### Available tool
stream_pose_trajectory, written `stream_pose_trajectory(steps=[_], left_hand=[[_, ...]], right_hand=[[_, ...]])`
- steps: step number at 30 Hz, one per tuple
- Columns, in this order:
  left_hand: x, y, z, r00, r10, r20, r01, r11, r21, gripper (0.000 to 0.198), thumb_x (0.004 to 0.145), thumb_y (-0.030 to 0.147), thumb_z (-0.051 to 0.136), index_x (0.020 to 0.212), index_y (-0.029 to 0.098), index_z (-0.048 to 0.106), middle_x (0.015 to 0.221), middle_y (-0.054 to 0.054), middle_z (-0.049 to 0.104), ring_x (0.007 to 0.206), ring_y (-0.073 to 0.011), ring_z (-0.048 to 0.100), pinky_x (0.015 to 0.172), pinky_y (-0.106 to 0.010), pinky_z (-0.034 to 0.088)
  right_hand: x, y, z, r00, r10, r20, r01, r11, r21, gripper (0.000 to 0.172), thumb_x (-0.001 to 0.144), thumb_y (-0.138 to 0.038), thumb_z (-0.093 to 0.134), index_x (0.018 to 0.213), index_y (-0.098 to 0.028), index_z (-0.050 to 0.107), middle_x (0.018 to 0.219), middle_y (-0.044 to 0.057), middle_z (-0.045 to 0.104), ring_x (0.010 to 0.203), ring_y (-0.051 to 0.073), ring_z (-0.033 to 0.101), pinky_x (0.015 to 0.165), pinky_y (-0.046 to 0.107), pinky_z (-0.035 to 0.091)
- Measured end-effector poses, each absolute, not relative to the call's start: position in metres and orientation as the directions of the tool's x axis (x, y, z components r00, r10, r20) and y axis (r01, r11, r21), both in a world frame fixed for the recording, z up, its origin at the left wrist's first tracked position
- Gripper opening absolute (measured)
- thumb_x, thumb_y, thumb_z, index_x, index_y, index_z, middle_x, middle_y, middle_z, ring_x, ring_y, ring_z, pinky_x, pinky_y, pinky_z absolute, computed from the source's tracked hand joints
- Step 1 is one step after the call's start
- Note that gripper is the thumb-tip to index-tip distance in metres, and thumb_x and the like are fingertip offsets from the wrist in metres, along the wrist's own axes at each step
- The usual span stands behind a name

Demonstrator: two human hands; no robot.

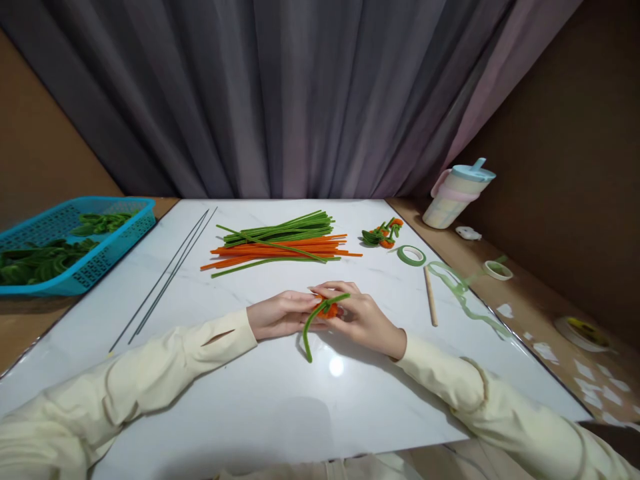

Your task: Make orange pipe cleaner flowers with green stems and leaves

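Note:
Between my two hands is a small orange pipe-cleaner flower (327,309) with a green pipe cleaner (309,333) across it, one end curving down toward me. My left hand (285,313) grips the flower from the left, fingers closed on its side. From the right, my right hand (367,319) has its thumb and fingers wrapped round the same piece. Beyond my hands lie a bundle of green pipe cleaners (280,230) and a bundle of orange pipe cleaners (270,250), with single green ones across and in front of them.
Finished orange-and-green pieces (384,235) lie beside a roll of green tape (411,255) and a wooden stick (431,297). Thin wire stems (173,280) lie at left, near a blue basket (117,257) of green pieces. A tumbler (453,200) stands back right.

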State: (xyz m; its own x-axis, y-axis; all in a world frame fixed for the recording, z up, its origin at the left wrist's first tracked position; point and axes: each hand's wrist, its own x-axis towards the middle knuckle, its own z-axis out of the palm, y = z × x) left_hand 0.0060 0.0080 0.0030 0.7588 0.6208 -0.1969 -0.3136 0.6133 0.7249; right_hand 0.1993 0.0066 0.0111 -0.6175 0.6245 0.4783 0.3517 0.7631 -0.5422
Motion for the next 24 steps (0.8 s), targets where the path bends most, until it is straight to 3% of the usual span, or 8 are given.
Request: stream_pose_trajectory(steps=[6,9,12,15,19,24], left_hand=[[0.007,0.009,0.001,0.742,0.637,-0.208,-0.292,0.587,0.755,0.024,0.081,0.021,0.061,0.101,0.007,0.065,0.104,-0.014,0.067,0.098,-0.0205,0.062,0.102,-0.040,0.035],[0.009,0.009,0.003,0.718,0.655,-0.236,-0.268,0.573,0.774,0.025,0.081,0.022,0.062,0.103,0.009,0.065,0.106,-0.014,0.066,0.095,-0.0189,0.063,0.097,-0.035,0.038],[0.010,0.007,0.007,0.706,0.662,-0.251,-0.237,0.555,0.797,0.026,0.079,0.021,0.064,0.102,0.009,0.065,0.106,-0.014,0.066,0.094,-0.0189,0.063,0.091,-0.031,0.041],[0.011,0.004,0.010,0.705,0.658,-0.265,-0.207,0.548,0.811,0.024,0.077,0.022,0.066,0.097,0.009,0.067,0.100,-0.013,0.067,0.090,-0.0176,0.063,0.086,-0.028,0.043],[0.011,0.002,0.010,0.713,0.652,-0.260,-0.161,0.513,0.843,0.026,0.074,0.026,0.070,0.093,0.009,0.068,0.089,-0.008,0.068,0.079,-0.0139,0.062,0.077,-0.024,0.044],[0.009,0.003,0.011,0.709,0.643,-0.290,-0.087,0.487,0.869,0.025,0.071,0.032,0.072,0.081,0.009,0.071,0.074,-0.005,0.066,0.070,-0.0116,0.058,0.071,-0.023,0.043]], right_hand=[[0.200,0.006,0.015,-0.636,0.664,0.393,0.285,0.676,-0.680,0.047,0.079,-0.010,0.051,0.124,-0.025,0.053,0.116,0.007,0.062,0.106,0.020,0.056,0.087,0.038,0.048],[0.200,0.007,0.015,-0.645,0.710,0.283,0.304,0.577,-0.758,0.054,0.080,-0.018,0.057,0.132,-0.023,0.045,0.116,0.009,0.061,0.099,0.020,0.059,0.083,0.036,0.050],[0.198,0.009,0.013,-0.648,0.731,0.215,0.326,0.521,-0.789,0.069,0.073,-0.027,0.068,0.135,-0.021,0.039,0.125,0.011,0.054,0.109,0.023,0.055,0.091,0.039,0.046],[0.196,0.009,0.012,-0.667,0.718,0.198,0.342,0.531,-0.775,0.069,0.071,-0.026,0.070,0.134,-0.019,0.040,0.129,0.011,0.052,0.115,0.024,0.051,0.095,0.040,0.044],[0.194,0.006,0.009,-0.716,0.664,0.213,0.334,0.594,-0.732,0.060,0.081,-0.026,0.061,0.135,-0.019,0.037,0.122,0.011,0.055,0.110,0.022,0.052,0.094,0.040,0.043],[0.195,0.006,0.008,-0.778,0.570,0.265,0.283,0.694,-0.662,0.056,0.088,-0.031,0.052,0.138,-0.020,0.029,0.128,0.013,0.049,0.115,0.022,0.047,0.096,0.041,0.040]])
